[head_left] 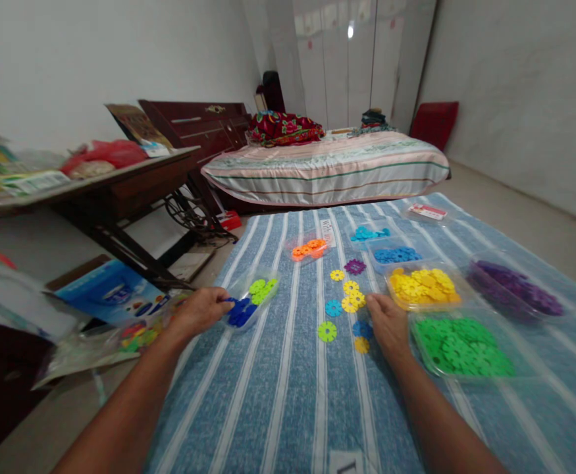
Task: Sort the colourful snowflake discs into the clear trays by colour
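Observation:
My left hand (203, 312) is closed at the near left side of a clear plastic tub (269, 289), its fingertips against a dark blue flower-shaped disc. Dark blue discs (241, 313) and lime green discs (262, 289) lie in that tub. My right hand (389, 327) reaches low over the cloth, thumb and fingers pinched at the edge of a yellow disc (359, 299); its curled fingers are partly hidden. Around it lie loose yellow discs (349, 304), a light blue disc (334, 308), a lime disc (327, 331), a purple disc (355, 266) and blue discs (361, 329).
On the striped blue cloth (278, 408), tubs of green discs (465, 345), yellow discs (423, 287), purple discs (517, 289) and blue discs (397, 255) stand right. An orange-disc tub (310, 249) stands farther back. A cluttered sewing-machine table (120, 181) is left, a bed (327, 168) beyond.

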`<action>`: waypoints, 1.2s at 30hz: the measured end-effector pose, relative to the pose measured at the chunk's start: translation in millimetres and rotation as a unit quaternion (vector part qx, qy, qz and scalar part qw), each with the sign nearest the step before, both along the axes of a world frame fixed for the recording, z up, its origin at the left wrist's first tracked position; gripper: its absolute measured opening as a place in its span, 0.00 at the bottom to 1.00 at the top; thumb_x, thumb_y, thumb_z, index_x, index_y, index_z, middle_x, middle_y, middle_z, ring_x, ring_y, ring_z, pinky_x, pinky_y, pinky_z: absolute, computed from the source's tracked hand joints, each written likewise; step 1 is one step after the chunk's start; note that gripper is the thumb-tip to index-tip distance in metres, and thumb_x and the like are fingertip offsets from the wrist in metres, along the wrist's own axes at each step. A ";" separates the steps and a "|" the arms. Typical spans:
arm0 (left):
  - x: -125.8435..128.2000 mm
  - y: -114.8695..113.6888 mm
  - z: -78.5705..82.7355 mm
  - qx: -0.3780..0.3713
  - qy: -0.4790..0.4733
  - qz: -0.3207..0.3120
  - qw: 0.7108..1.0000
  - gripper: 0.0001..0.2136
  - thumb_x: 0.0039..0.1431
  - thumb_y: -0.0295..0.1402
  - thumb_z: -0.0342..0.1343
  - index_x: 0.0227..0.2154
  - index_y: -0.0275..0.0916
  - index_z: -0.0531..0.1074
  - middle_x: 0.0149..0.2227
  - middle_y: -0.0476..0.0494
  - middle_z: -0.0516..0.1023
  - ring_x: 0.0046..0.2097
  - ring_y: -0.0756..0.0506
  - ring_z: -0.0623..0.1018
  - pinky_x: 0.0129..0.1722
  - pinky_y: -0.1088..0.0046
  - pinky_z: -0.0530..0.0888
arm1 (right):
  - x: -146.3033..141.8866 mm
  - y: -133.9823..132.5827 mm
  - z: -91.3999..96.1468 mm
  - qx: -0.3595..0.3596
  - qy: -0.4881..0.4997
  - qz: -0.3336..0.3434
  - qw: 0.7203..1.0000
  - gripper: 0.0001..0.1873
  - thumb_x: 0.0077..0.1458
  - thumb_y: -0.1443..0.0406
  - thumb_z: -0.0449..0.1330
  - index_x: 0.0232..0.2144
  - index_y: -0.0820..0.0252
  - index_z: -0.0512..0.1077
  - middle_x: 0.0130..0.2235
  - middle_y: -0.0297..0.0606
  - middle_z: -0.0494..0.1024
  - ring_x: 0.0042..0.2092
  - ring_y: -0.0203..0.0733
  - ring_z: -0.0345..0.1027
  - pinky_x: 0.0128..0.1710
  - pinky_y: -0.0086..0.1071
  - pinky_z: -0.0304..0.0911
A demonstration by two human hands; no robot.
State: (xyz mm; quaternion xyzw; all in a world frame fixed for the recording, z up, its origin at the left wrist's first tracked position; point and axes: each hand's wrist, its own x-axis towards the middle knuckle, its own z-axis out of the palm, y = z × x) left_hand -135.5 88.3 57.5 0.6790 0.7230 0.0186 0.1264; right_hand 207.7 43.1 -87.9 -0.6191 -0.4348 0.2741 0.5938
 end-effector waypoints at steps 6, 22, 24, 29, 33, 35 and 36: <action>0.9 5.8 -2.0 -0.031 0.068 -0.003 0.997 0.08 0.47 0.36 0.52 0.24 0.39 0.73 0.25 0.47 0.76 0.32 0.45 0.75 0.30 0.75 0.63 | 0.1 -0.3 0.8 -0.004 -0.001 -0.002 1.000 0.21 0.52 0.52 0.55 0.31 0.63 0.77 0.31 0.38 0.78 0.36 0.45 0.70 0.40 0.36 0.63; 145.6 -48.3 -34.7 -0.036 -0.040 -0.278 0.959 0.08 0.57 0.32 0.48 0.28 0.39 0.71 0.31 0.46 0.76 0.35 0.47 0.74 0.34 0.73 0.64 | 0.2 -1.6 7.7 -0.017 0.011 -0.008 1.000 0.21 0.52 0.51 0.55 0.31 0.63 0.77 0.29 0.36 0.76 0.34 0.42 0.69 0.37 0.34 0.63; 168.3 -53.9 -46.1 -0.035 -0.057 -0.304 0.950 0.07 0.57 0.32 0.48 0.28 0.39 0.71 0.33 0.45 0.77 0.36 0.46 0.74 0.35 0.72 0.65 | 0.5 -1.3 7.0 -0.015 0.013 -0.004 1.000 0.20 0.52 0.52 0.55 0.31 0.63 0.77 0.29 0.36 0.76 0.34 0.43 0.69 0.37 0.34 0.63; 205.3 -62.1 -69.3 -0.036 -0.043 -0.306 0.950 0.07 0.58 0.36 0.50 0.36 0.41 0.70 0.38 0.43 0.76 0.44 0.42 0.74 0.42 0.68 0.68 | 0.6 -0.1 4.7 -0.003 0.016 -0.004 1.000 0.20 0.52 0.52 0.56 0.31 0.63 0.77 0.30 0.37 0.77 0.34 0.42 0.69 0.37 0.34 0.63; 213.9 -64.5 -78.0 -0.046 -0.017 -0.300 0.953 0.08 0.57 0.35 0.51 0.39 0.41 0.69 0.42 0.41 0.74 0.48 0.42 0.73 0.46 0.68 0.68 | 0.2 0.9 4.6 0.003 0.013 -0.005 1.000 0.19 0.52 0.52 0.56 0.30 0.62 0.76 0.30 0.36 0.77 0.33 0.42 0.69 0.37 0.34 0.63; 213.3 -64.1 -79.1 -0.043 -0.032 -0.293 0.955 0.08 0.55 0.34 0.53 0.38 0.41 0.69 0.41 0.41 0.75 0.47 0.42 0.73 0.45 0.68 0.68 | -0.3 1.4 5.3 0.005 0.010 -0.001 1.000 0.19 0.52 0.53 0.55 0.29 0.62 0.76 0.30 0.36 0.77 0.33 0.42 0.68 0.37 0.33 0.63; 212.3 -63.5 -79.3 -0.043 -0.048 -0.286 0.956 0.08 0.54 0.34 0.54 0.37 0.41 0.70 0.40 0.42 0.75 0.45 0.42 0.74 0.43 0.69 0.68 | -0.6 1.6 5.6 0.006 0.010 0.000 1.000 0.18 0.53 0.53 0.55 0.29 0.62 0.76 0.30 0.36 0.77 0.33 0.42 0.68 0.37 0.33 0.63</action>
